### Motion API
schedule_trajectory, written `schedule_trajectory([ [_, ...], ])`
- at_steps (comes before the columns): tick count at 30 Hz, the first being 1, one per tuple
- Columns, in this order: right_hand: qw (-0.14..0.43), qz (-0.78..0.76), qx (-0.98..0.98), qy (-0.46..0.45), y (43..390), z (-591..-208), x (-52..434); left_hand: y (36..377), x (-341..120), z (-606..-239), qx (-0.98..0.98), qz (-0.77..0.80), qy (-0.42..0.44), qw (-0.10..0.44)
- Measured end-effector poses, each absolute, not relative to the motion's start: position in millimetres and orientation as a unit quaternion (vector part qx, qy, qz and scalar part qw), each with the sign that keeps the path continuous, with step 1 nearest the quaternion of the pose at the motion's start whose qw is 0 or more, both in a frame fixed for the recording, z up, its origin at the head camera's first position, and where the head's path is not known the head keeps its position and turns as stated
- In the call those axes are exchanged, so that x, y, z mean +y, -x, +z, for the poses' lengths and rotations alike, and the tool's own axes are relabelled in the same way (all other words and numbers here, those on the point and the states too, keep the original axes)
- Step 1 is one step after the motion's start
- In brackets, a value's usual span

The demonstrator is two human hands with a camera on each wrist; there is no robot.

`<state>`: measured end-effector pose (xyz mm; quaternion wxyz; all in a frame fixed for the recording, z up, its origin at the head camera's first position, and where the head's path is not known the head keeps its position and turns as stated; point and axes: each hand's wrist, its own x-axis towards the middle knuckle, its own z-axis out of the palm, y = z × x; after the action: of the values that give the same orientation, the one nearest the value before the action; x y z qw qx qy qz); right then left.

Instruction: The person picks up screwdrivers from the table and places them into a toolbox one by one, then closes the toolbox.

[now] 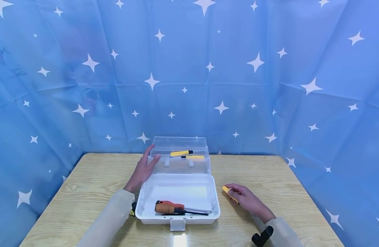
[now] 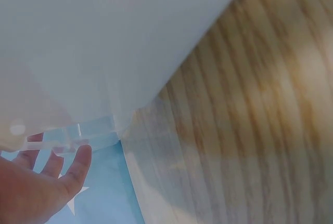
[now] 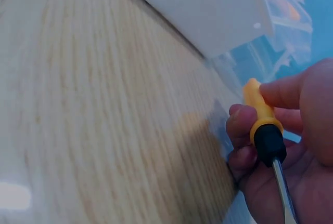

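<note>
Both hands low and forward, forearms sleeved.

I see the left hand (image 1: 142, 170) stretched further ahead, fingers straight and slightly spread, palm turned inward, thumb uppermost. I see the right hand (image 1: 246, 200) nearer the body, knuckles up, fingers (image 3: 283, 91) and thumb curled into a pinch. Wrist of each bends slightly inward toward the other.

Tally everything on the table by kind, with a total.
Screwdrivers with yellow handles: 3, two in the clear lid, one in the right hand
Screwdrivers with orange handles: 1, in the box
Toolboxes: 1
Total: 5
</note>
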<state>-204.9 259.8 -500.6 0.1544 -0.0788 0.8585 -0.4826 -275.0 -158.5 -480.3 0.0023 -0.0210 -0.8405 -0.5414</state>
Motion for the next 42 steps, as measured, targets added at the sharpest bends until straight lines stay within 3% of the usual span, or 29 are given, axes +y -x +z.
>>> schedule_trajectory([
  [11,0.131,-0.471,0.871,0.052,208.9,-495.7,260.9,276.2,-158.1,-482.9,-0.841,-0.541,0.022,0.007],
  [42,0.092,-0.489,0.861,0.107,222.0,-464.2,279.2,276.1,-158.8,-479.9,-0.843,-0.538,0.02,0.001],
])
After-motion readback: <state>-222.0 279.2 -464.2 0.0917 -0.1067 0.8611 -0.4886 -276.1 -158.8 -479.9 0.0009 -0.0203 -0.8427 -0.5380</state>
